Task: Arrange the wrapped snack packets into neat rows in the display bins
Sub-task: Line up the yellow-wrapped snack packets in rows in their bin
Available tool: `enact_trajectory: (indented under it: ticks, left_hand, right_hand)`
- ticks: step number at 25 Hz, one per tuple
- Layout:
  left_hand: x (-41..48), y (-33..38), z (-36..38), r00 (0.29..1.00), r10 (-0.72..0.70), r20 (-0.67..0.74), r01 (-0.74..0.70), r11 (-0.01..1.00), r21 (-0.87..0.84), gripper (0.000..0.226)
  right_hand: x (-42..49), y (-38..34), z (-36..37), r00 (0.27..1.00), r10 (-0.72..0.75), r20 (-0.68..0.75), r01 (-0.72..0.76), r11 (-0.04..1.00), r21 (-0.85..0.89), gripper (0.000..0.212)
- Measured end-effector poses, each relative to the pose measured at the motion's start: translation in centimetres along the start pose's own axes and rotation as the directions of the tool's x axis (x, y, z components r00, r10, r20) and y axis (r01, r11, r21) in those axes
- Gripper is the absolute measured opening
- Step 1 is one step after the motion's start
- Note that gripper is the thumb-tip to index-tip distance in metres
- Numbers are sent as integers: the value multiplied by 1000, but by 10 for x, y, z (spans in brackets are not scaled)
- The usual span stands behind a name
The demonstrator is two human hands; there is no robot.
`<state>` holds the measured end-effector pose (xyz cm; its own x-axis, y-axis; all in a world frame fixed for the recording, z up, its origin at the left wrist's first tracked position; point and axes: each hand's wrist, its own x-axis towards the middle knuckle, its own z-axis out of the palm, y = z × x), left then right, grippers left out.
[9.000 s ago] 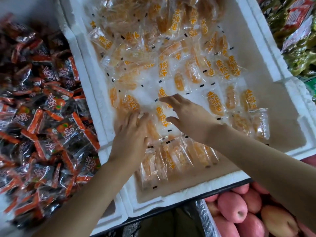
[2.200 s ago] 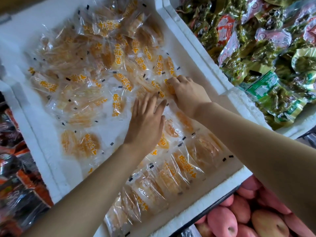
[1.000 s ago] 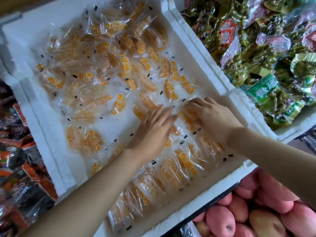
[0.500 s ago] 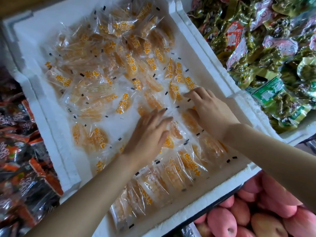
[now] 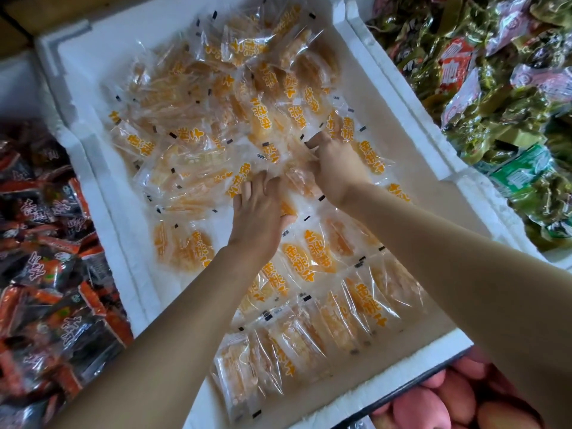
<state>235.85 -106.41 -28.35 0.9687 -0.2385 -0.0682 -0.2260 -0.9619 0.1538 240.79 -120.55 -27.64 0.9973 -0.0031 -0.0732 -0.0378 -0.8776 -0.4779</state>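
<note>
Nearest the person, at the lower right, pink fruit (image 5: 458,404) lies just outside the near rim of the white foam bin (image 5: 393,377). Inside the bin, along that rim, clear packets (image 5: 297,345) with orange print form a near row, each overlapping the next like tiles, running from the lower left up toward the right wall. Behind it a second row (image 5: 315,252) lies flatter and looser, its packets side by side. Both bare forearms stretch over these rows to the middle of the bin. The left hand (image 5: 258,218) rests palm down on packets there, its fingers close together and fairly straight, pointing away, with their tips tucked under the edge of a packet. Just beside it, to the right and slightly farther off, the right hand (image 5: 337,168) is knuckles up, its fingers curled down and gripping packets at the near edge of the heap. How many it holds cannot be told, as the film blurs there. The two hands are near each other but apart. A pair (image 5: 182,246) of packets lies alone by the left wall. Beyond the hands the heap (image 5: 247,88) of jumbled packets lies crisscross across the far half of the bin, thickest toward the far right corner. To the left, a neighbouring bin holds dark red-and-black wrappers (image 5: 55,258). To the right, another holds green and pink pouches (image 5: 510,103).
</note>
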Motion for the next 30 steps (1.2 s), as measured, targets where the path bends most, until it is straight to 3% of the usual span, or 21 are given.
enact_trajectory:
  ticks: [5, 10, 14, 17, 20, 22, 24, 27, 30]
  left_hand:
    - [14, -6, -6, 994, -111, -12, 108, 986, -126, 78]
    - [1, -3, -25, 989, -122, -78, 69, 870, -488, 29]
    - [-19, 18, -51, 968, -156, -197, -15, 746, -666, 21]
    - [-36, 49, -56, 997, -65, -31, 17, 630, -776, 23]
    - [-49, 78, -37, 982, 80, 174, 77, 667, -741, 29]
    - [-55, 93, -19, 955, 144, 259, 90, 690, -718, 27]
    - [-57, 102, -4, 942, 161, 296, 101, 703, -704, 23]
    - [-58, 113, 5, 939, 176, 296, 78, 730, -680, 26]
    - [-54, 120, 1, 952, 181, 249, 52, 702, -710, 26]
  right_hand:
    - [-17, 5, -24, 998, -13, -57, 17, 997, 79, 34]
    - [-72, 26, -57, 996, -67, -56, 73, 990, 122, 31]
    - [-125, 59, -69, 1000, -28, 9, 27, 996, 86, 23]
    - [-157, 83, -74, 998, 60, 25, -60, 998, -19, 25]
    - [-175, 92, -75, 975, 200, 91, -176, 959, -220, 24]
    - [-179, 95, -74, 978, 186, 95, -129, 895, -426, 24]
    - [-177, 96, -72, 991, 94, 97, -32, 862, -505, 21]
    - [-169, 99, -67, 991, 56, 118, -5, 920, -393, 26]
    - [-164, 98, -74, 998, -22, -56, 6, 960, -280, 39]
